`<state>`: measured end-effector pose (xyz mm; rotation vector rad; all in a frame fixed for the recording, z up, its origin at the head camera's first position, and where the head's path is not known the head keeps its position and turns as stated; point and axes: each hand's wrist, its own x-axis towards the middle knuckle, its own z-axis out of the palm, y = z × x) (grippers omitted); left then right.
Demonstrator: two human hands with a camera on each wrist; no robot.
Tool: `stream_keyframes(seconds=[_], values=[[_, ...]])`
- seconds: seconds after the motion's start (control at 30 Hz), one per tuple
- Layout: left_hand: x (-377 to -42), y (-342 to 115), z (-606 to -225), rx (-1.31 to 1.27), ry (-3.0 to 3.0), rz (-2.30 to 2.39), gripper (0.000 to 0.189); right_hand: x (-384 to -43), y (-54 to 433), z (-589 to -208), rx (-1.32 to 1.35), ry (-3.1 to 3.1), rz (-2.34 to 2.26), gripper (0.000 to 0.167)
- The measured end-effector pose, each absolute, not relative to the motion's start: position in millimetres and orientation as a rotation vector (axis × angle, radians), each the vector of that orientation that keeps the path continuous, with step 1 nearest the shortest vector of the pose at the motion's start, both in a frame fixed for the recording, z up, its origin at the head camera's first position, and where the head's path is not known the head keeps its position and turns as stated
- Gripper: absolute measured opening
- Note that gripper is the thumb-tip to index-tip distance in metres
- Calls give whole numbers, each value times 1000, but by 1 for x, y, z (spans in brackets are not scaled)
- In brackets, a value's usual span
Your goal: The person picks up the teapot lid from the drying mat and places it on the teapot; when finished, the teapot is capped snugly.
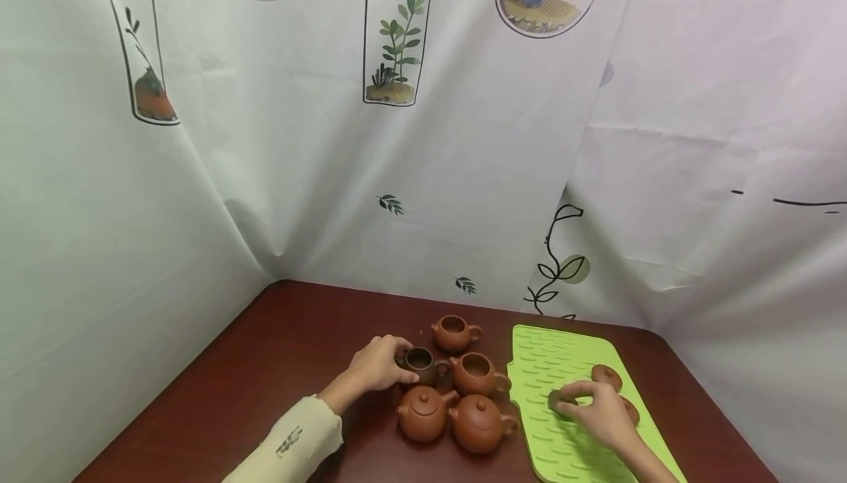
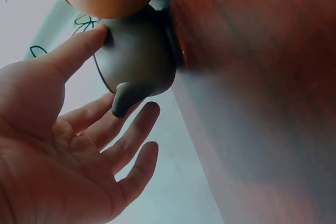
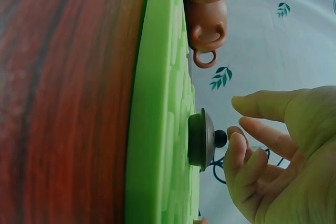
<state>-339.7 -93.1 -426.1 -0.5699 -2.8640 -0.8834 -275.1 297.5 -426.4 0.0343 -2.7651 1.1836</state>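
In the head view my left hand [image 1: 384, 363] holds a dark, lidless teapot [image 1: 423, 370] that stands among the reddish-brown ones. Its thumb lies on the pot's side near the rim in the left wrist view, with fingers around by the spout [image 2: 126, 99]. Over the green mat [image 1: 552, 424], my right hand [image 1: 601, 411] has its fingers loosely bent around a dark teapot lid [image 3: 202, 140]. The lid rests on the mat, knob toward the fingers; a gap shows between thumb and knob in the right wrist view.
Two lidded reddish-brown teapots [image 1: 422, 414] [image 1: 478, 424] stand in front of the dark one. Two lidless teapots [image 1: 474, 375] [image 1: 453, 334] stand beside and behind it. Reddish-brown lids [image 1: 606, 376] lie on the mat's right side. A printed cloth [image 1: 463, 174] hangs behind the table.
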Motion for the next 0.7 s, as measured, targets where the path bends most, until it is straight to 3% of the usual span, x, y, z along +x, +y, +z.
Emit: stream_keyframes(seconds=[0.33,0.7], values=[[-344,-90,-427,-537,-2906,-889,51,-279,300,-428,-2,-2785,1134,31],[-344,-93,-423,-518,-2904,-865,52,-287,300,-428,20,-2803,1120,26]])
